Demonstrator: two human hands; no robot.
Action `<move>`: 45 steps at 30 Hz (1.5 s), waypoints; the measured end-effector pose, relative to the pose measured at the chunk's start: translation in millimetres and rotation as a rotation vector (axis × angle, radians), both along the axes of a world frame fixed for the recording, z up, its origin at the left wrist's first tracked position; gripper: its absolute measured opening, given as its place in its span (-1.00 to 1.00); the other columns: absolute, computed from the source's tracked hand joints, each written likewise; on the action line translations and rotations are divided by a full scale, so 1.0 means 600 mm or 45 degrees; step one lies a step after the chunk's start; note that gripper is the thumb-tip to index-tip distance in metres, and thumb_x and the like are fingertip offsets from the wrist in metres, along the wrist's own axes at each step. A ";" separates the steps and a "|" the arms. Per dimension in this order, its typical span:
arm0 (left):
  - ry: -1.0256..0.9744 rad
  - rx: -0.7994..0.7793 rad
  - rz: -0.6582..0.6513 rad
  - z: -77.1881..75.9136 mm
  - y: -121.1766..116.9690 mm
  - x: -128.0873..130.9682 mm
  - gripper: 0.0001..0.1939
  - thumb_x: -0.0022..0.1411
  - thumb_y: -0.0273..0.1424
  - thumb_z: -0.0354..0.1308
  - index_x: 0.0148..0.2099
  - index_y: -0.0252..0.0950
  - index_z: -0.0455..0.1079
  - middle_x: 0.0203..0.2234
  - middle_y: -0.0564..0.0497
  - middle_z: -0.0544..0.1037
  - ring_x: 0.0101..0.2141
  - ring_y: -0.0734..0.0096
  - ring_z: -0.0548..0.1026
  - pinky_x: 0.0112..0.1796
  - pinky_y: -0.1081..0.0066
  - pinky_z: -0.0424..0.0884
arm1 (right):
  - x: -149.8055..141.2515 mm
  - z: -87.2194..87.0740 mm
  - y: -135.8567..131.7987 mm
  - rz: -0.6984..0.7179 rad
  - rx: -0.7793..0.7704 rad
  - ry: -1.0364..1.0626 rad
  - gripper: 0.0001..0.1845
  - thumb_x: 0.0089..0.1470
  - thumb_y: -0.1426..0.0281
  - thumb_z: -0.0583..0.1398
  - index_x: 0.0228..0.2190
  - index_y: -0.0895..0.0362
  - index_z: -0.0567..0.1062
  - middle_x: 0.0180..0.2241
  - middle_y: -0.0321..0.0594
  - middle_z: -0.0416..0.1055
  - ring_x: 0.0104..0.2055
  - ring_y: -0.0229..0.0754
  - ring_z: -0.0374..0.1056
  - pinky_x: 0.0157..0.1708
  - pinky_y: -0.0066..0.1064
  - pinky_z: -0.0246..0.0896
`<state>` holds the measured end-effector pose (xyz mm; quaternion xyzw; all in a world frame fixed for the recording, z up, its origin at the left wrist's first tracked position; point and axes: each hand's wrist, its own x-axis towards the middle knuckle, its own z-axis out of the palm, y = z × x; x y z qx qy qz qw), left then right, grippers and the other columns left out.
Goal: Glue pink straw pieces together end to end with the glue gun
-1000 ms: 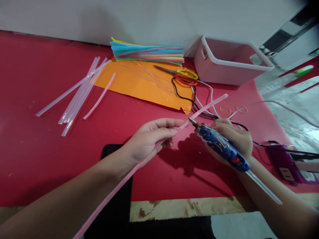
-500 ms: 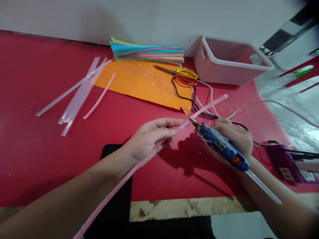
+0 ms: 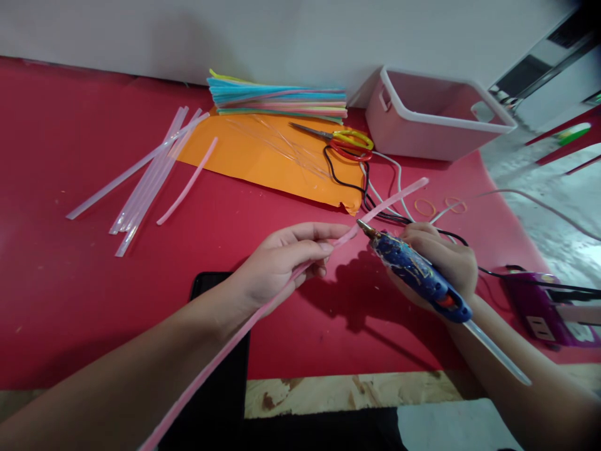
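My left hand (image 3: 282,263) pinches a long pink straw (image 3: 399,194) that runs from the lower left up toward the right, above the red table (image 3: 70,282). My right hand (image 3: 441,263) is wrapped round a blue glue gun (image 3: 417,275) with a clear glue stick (image 3: 498,354) poking out of its back. The gun's metal tip (image 3: 364,227) touches the straw just right of my left fingertips.
Several clear glue sticks (image 3: 145,175) lie at the left. An orange sheet (image 3: 267,153), a bundle of coloured straws (image 3: 282,100), scissors (image 3: 342,139), a white tub (image 3: 432,116), cables (image 3: 375,194), rubber bands (image 3: 425,207) and a purple power strip (image 3: 544,307) lie beyond. A black phone (image 3: 225,376) lies under my left arm.
The glue gun's tip has crept a little to the right along the straw. My left hand and the straw stay almost still.
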<state>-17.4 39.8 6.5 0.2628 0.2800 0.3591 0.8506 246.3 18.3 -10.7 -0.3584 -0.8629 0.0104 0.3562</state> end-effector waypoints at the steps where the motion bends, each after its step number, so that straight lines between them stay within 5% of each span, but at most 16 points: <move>1: -0.002 -0.002 -0.001 0.000 0.000 0.000 -0.82 0.09 -0.58 0.27 -0.24 -0.36 0.63 -0.55 0.08 0.55 -0.54 0.61 0.46 -0.38 0.56 0.40 | 0.000 0.001 0.000 0.002 -0.001 0.001 -0.84 0.12 0.57 0.18 -0.30 0.06 0.41 -0.49 -0.32 0.31 -0.46 -0.24 0.28 -0.29 -0.26 0.30; 45: -0.013 0.016 -0.040 0.002 0.000 -0.002 -0.79 0.10 -0.59 0.23 -0.23 -0.34 0.65 -0.54 0.05 0.55 -0.51 0.57 0.44 -0.35 0.52 0.38 | 0.001 -0.001 -0.003 -0.106 -0.015 0.025 -0.81 0.05 0.54 0.27 -0.34 0.02 0.42 -0.52 -0.36 0.30 -0.48 -0.23 0.29 -0.31 -0.30 0.34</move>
